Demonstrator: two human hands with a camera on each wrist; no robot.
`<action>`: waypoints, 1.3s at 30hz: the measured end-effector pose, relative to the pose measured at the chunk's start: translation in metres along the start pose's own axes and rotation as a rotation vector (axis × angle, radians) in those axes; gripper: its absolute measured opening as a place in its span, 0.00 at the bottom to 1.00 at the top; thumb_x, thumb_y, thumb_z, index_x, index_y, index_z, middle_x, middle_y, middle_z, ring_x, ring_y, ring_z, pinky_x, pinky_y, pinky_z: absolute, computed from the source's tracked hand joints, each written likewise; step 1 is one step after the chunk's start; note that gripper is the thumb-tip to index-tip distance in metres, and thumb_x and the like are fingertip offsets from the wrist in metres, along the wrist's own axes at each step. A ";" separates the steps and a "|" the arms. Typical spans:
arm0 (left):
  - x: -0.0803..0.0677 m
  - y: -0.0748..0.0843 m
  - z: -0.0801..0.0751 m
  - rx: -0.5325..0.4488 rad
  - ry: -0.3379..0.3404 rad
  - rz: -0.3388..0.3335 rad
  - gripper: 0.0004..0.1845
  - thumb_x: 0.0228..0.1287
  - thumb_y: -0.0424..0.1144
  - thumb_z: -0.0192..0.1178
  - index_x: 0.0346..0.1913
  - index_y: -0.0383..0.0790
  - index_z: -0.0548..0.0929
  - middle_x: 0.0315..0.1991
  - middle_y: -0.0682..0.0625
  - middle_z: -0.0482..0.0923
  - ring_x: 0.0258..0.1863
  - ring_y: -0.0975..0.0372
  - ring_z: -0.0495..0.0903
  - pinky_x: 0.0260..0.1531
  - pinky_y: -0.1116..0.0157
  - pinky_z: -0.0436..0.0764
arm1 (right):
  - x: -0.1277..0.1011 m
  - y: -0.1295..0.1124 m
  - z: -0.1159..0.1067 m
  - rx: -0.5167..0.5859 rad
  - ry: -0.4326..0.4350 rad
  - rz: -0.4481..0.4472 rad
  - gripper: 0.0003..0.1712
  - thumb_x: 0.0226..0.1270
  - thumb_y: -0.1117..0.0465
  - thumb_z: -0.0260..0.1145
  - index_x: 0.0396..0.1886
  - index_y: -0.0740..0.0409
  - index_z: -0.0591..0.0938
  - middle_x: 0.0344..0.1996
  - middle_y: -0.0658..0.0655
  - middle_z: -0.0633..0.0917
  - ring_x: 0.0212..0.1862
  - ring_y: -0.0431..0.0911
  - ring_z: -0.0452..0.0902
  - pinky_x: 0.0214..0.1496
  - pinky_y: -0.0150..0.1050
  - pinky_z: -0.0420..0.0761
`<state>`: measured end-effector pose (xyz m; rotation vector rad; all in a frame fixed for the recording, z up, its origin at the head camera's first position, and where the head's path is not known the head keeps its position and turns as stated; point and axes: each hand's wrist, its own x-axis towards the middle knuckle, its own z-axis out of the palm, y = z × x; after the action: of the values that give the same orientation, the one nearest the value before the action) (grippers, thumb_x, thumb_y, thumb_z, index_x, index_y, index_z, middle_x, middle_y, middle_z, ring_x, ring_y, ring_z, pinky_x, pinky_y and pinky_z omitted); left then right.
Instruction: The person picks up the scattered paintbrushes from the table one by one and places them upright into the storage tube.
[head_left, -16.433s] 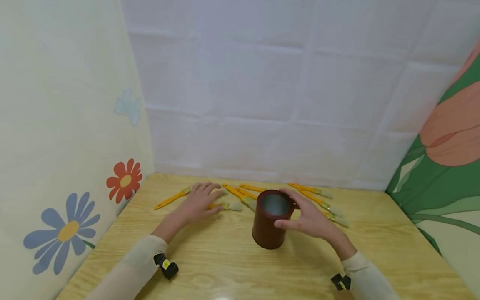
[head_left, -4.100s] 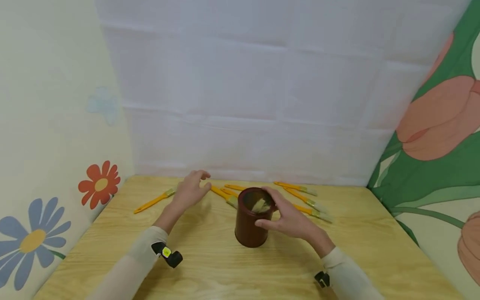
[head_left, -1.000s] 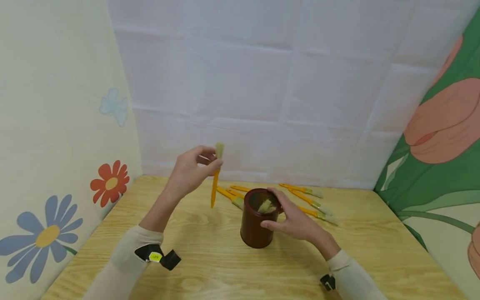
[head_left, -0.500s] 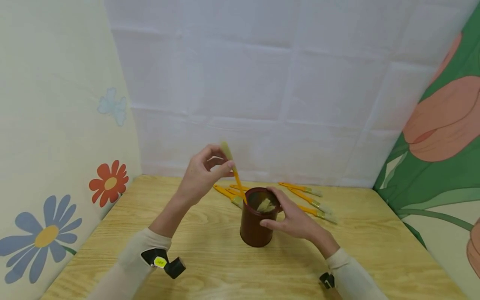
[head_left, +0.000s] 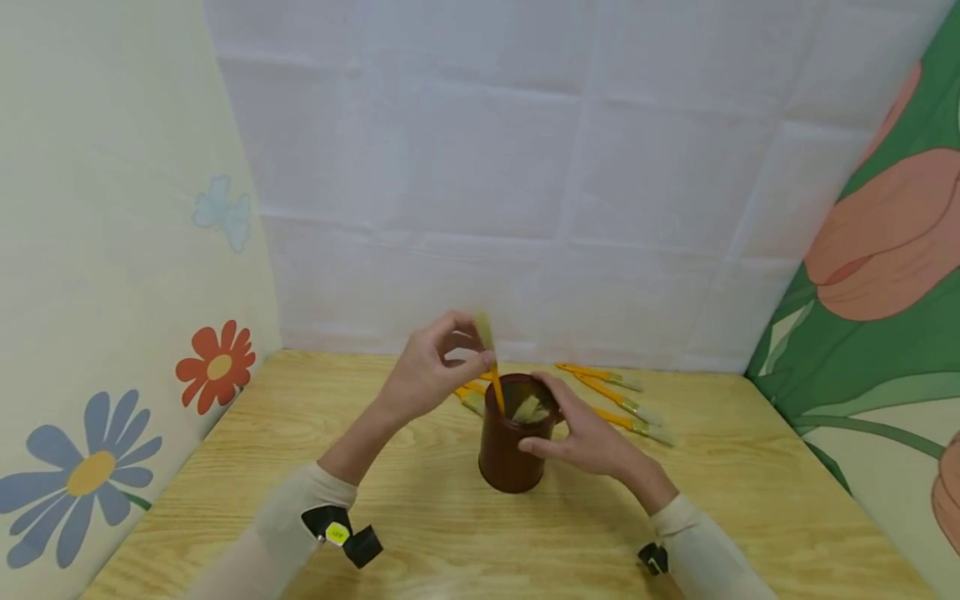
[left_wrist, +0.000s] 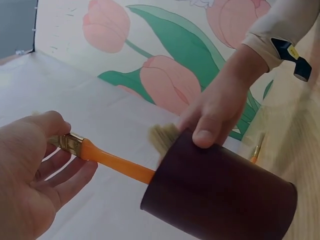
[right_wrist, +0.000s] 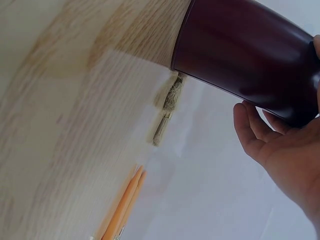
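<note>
My left hand (head_left: 431, 371) pinches a paintbrush (head_left: 498, 393) by its metal collar, bristles up. The brush's orange handle (left_wrist: 122, 167) slants down past the rim into a dark red cylindrical holder (head_left: 512, 460), its lower end hidden inside. Pale bristles (head_left: 531, 410) of another brush show within the mouth. From the right side, my right hand (head_left: 596, 437) grips the holder near its top, thumb in front and fingers behind. In the right wrist view the holder (right_wrist: 245, 55) stands on the table with my right hand's fingers at its upper part.
Several orange-handled paintbrushes (head_left: 618, 402) lie on the wooden table (head_left: 450, 533) behind and right of the holder. More brushes (head_left: 472, 399) lie behind it, partly covered by my left hand. A white cloth (head_left: 450, 167) hangs at the table's back, with flower-printed panels (head_left: 90, 250) on both sides.
The holder was bare inside at first and now has bristles showing. My left hand took the leftmost brush off the table, carried it right, and lowered its handle into the holder. The right hand stays.
</note>
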<state>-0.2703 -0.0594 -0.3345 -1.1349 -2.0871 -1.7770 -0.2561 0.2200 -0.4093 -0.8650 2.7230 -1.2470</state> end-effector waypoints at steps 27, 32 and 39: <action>-0.005 -0.023 0.021 0.436 -0.339 0.107 0.17 0.72 0.40 0.66 0.60 0.43 0.80 0.50 0.56 0.79 0.47 0.65 0.78 0.46 0.58 0.81 | 0.000 -0.001 0.000 -0.003 -0.012 -0.027 0.55 0.67 0.39 0.71 0.83 0.37 0.47 0.75 0.47 0.59 0.67 0.43 0.67 0.62 0.55 0.73; -0.004 -0.027 0.025 0.456 -0.325 0.123 0.15 0.71 0.39 0.67 0.57 0.42 0.81 0.48 0.56 0.80 0.46 0.66 0.79 0.44 0.61 0.81 | 0.000 -0.001 0.000 -0.013 -0.009 -0.033 0.54 0.67 0.38 0.71 0.82 0.36 0.48 0.74 0.47 0.60 0.67 0.43 0.67 0.62 0.52 0.74; -0.005 -0.030 0.028 0.468 -0.361 0.120 0.14 0.70 0.40 0.68 0.55 0.44 0.82 0.49 0.57 0.80 0.45 0.68 0.78 0.43 0.67 0.80 | 0.000 0.001 0.000 -0.004 -0.015 -0.071 0.52 0.69 0.42 0.71 0.82 0.34 0.49 0.74 0.47 0.61 0.69 0.45 0.65 0.63 0.53 0.73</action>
<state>-0.2761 -0.0363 -0.3681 -1.4672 -2.3898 -1.0018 -0.2567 0.2204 -0.4094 -0.9749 2.7071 -1.2414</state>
